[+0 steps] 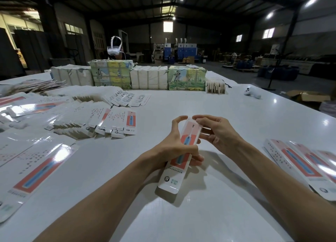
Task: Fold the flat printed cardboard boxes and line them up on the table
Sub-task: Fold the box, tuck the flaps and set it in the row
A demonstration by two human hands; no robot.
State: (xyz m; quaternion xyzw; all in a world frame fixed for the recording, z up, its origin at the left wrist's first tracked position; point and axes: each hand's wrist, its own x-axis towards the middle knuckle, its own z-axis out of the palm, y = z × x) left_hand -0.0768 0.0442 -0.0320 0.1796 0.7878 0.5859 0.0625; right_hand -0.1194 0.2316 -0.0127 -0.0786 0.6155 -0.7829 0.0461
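Two bare forearms reach in from 6 o'clock and meet at the centre of the view around one long, narrow toothbrush box. This box is white, printed with a blue toothbrush on a coral panel, and runs lengthwise from 6 o'clock up towards 12 o'clock, leaning slightly right. Its rounded near flap sticks out low over the worktop; whether it touches cannot be told.

The left grip is clamped round the middle of the box, fingers wrapped beneath it and one finger arched up towards the far end. The right grip is curled onto that far end, fingertips pinching the top edge.

On the glossy white worktop, a fan of flat cartons in the same print overlaps at 10 o'clock. Larger flat printed sheets lie at 8 o'clock, reflecting the ceiling lights. More flat cartons, the right-hand flats, lie at 4 o'clock.

Along the far edge at 12 o'clock stand bundled stacks, some plain white, some in green and yellow pictures. Behind them at 11 o'clock is a person in a white headset. A white handheld controller rests alone at 2 o'clock, well apart from everything else.
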